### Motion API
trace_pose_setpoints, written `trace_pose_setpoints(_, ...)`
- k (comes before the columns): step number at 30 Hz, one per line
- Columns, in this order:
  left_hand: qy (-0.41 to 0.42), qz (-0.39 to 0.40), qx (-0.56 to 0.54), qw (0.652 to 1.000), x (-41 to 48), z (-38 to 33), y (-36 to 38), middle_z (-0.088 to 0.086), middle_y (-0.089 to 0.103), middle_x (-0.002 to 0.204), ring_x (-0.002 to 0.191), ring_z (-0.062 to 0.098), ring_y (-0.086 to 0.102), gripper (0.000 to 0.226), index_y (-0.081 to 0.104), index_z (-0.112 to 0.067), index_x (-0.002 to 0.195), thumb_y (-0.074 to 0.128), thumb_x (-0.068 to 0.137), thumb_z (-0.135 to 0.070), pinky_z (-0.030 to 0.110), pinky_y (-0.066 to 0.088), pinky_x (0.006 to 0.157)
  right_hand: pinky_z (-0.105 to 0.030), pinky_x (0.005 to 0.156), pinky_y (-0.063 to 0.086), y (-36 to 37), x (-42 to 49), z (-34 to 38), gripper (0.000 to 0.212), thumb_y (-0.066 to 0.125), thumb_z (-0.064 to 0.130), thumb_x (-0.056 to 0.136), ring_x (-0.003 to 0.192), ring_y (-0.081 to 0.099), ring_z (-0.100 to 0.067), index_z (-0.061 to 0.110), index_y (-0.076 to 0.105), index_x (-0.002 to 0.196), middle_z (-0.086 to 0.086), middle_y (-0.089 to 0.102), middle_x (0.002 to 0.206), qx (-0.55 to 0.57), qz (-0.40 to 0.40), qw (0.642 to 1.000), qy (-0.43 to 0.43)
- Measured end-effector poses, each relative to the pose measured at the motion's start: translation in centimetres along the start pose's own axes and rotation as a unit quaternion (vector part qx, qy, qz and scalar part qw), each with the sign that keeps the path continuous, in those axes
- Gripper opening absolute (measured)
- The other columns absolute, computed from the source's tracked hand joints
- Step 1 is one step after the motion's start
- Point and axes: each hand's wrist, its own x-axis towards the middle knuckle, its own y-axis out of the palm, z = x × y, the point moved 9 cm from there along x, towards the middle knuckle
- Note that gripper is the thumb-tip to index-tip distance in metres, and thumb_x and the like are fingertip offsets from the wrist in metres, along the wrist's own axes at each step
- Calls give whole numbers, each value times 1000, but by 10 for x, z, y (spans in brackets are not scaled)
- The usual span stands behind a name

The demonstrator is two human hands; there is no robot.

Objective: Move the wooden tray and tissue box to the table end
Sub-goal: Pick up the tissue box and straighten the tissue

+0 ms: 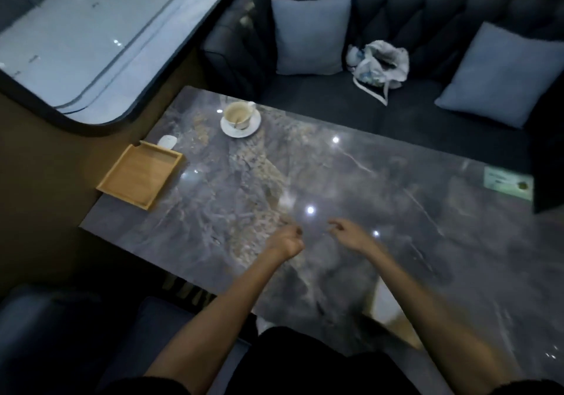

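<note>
1. Table [381, 181], centre of the frame: grey marble pattern, pale veins, tan streaks.
2. Wooden tray [139, 175], left: light honey-brown.
3. Cup [237, 114] and saucer [244, 130], upper centre: white.
4. Cushions [309, 36], top: pale blue.
5. Sofa [412, 1], top: dark.

Bare forearms, dark clothing

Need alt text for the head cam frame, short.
Two bare hands, left hand and right hand, hover empty over a grey marble table. An empty wooden tray sits at its far-left end, near a cup and saucer.
</note>
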Motion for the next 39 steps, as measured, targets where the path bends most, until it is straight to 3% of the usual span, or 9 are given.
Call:
trace_pose_setpoints(4, -7, -1, 20, 1000, -21, -50, 70, 16, 66, 135, 127, 34, 61, 38, 69, -6, 125, 49, 93, -13, 37, 47, 105, -32, 110, 38, -38, -61, -93, 39, 51, 20, 99, 130, 53, -26, 4, 55, 135, -14, 56, 141, 74, -24, 997, 22)
trace_pose_setpoints(9, -13, -20, 0, 1000, -51, -89, 133, 16, 59, 87, 87, 31, 60, 16, 65, -1, 85, 50, 89, -4, 31, 41, 72, -31, 102, 41, -68, -116, -186, 34, 47, 20, 100, 124, 57, -28, 1, 63, 123, -15, 62, 134, 84, -71, 993, 33)
trace_pose_setpoints(16, -101, -31, -192, 976, -90, -98, 179, 26, 58, 140, 132, 40, 55, 39, 55, 11, 135, 46, 102, -7, 39, 45, 107, -43, 114, 38, -56, -133, -234, 40, 50, 23, 100, 133, 51, -31, 4, 55, 135, -17, 55, 141, 144, -63, 986, 51)
trace_pose_setpoints(24, -332, 28, -408, 850, -121, -77, 256, 29, 51, 146, 130, 47, 55, 59, 42, 5, 145, 31, 108, -39, 55, 47, 106, -44, 112, 41, -23, -146, -253, 45, 49, 23, 99, 132, 49, -28, 11, 46, 143, -12, 50, 146, 205, -69, 974, 64)
trace_pose_setpoints(28, -279, 30, -496, 821, -112, -76, 278, 19, 47, 151, 129, 41, 54, 55, 40, -6, 150, 25, 106, -35, 57, 50, 97, -40, 103, 46, -18, -151, -262, 41, 51, 24, 98, 124, 55, -28, 9, 52, 136, -13, 58, 137, 204, -120, 969, 64)
trace_pose_setpoints(31, -248, -8, -549, 798, -100, -69, 274, 24, 53, 145, 91, 31, 60, 43, 56, 0, 130, 30, 108, -26, 49, 53, 85, -35, 96, 46, -4, -149, -265, 45, 56, 34, 94, 119, 59, -28, 11, 57, 132, -12, 62, 131, 154, -66, 983, 77)
trace_pose_setpoints(34, -247, -71, -604, 754, -97, -52, 268, 23, 68, 105, 79, 31, 63, 35, 60, 1, 119, 31, 105, -13, 45, 55, 76, -38, 107, 43, 12, -148, -265, 53, 58, 40, 94, 125, 56, -27, 10, 52, 137, -9, 59, 138, 183, 34, 978, 94)
trace_pose_setpoints(36, -250, -77, -597, 758, -97, -42, 269, 21, 67, 98, 78, 32, 63, 34, 58, 1, 118, 30, 103, -10, 41, 53, 70, -37, 109, 41, 12, -148, -263, 53, 57, 36, 95, 129, 53, -28, 10, 48, 141, -10, 56, 141, 203, 34, 974, 91)
trace_pose_setpoints(39, -222, -28, -517, 826, -92, -42, 279, 19, 67, 130, 114, 38, 66, 38, 58, -4, 134, 40, 102, -11, 51, 55, 97, -37, 109, 41, 17, -148, -258, 48, 55, 26, 98, 130, 53, -28, 10, 48, 142, -12, 56, 142, 229, 19, 970, 81)
